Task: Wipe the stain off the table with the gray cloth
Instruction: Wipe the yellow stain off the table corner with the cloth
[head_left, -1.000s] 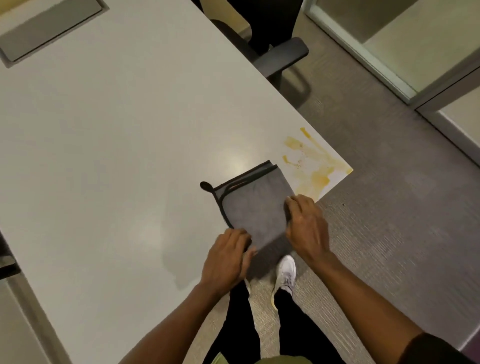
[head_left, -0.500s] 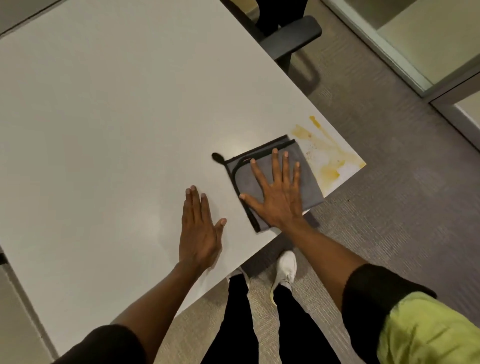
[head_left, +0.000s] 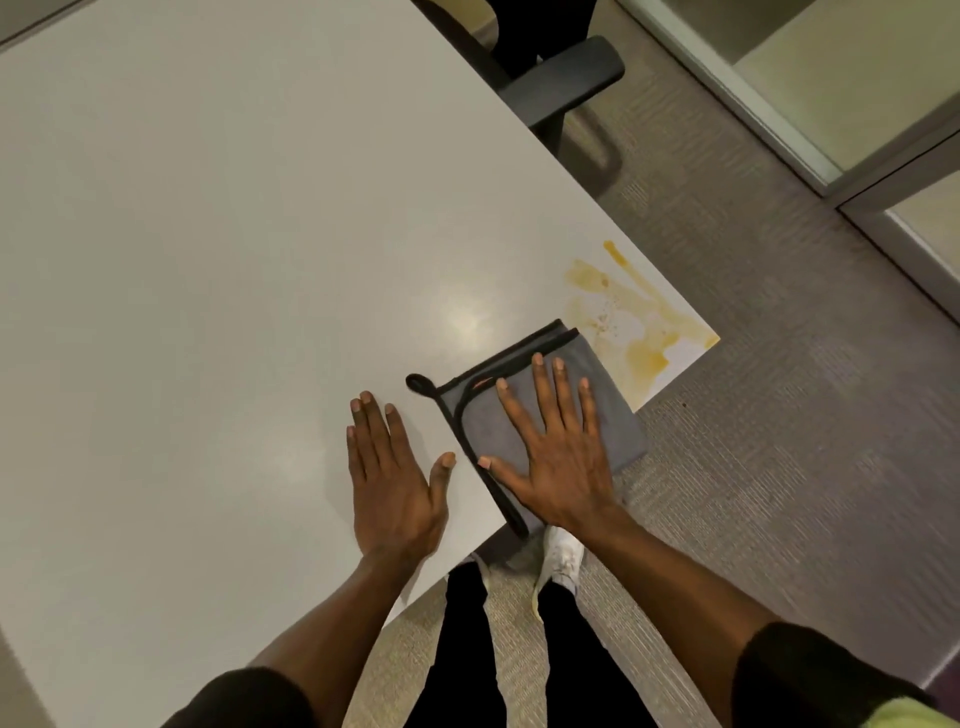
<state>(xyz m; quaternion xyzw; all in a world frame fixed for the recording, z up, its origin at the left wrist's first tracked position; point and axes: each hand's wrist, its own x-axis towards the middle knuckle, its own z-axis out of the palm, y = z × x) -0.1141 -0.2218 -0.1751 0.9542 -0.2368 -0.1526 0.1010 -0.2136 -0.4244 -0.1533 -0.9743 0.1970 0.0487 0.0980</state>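
Observation:
A folded gray cloth (head_left: 608, 395) with black trim lies on the white table (head_left: 234, 234) near its front right corner, partly hanging over the front edge. My right hand (head_left: 556, 447) lies flat on the cloth with fingers spread, pressing it down. A yellow-orange smeared stain (head_left: 628, 322) covers the table corner just beyond the cloth. My left hand (head_left: 389, 467) rests flat on the bare table to the left of the cloth, holding nothing.
A black office chair (head_left: 561, 78) stands at the table's right edge, further back. Gray carpet (head_left: 779, 441) lies to the right, with a glass partition frame (head_left: 831, 171) at the top right. My legs and white shoes (head_left: 558, 561) are below the table's front edge.
One second ago both hands gripped the cloth's near edge. They then opened: the right one went flat onto the cloth, the left one onto the table. Little has shifted in the last half second.

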